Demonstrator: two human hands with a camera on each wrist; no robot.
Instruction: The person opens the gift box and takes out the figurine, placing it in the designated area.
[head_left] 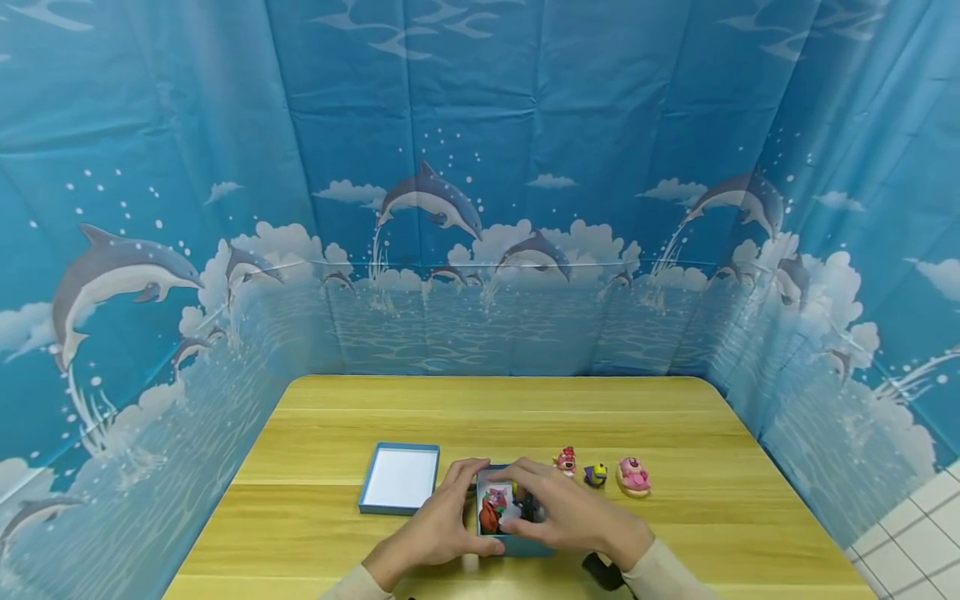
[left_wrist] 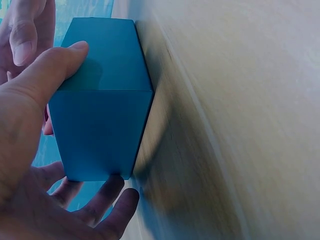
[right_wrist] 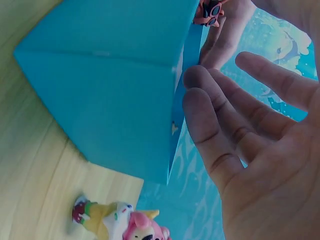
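Dolphin-print walls surround our wooden worktop [head_left: 337, 533]. Left hand [head_left: 438, 521] grips the blue box [head_left: 517, 546]; right hand [head_left: 570, 512], fingers relaxed, reaches in. We should steady it.

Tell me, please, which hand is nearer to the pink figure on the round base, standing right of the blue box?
The right hand. It rests over the blue box, just left of the pink figure; the left hand holds the box's far side, farther away.

A light wooden table [head_left: 495, 417] with rounded far corners carries everything here. On it sit an open blue box [head_left: 517, 546] with small figures inside, its blue lid [head_left: 399, 477] lying white side up just to the left, and three small toy figures in a row to the right: a red-and-pink one [head_left: 566, 460], a purple-and-yellow one [head_left: 596, 475] and a pink one [head_left: 633, 476].
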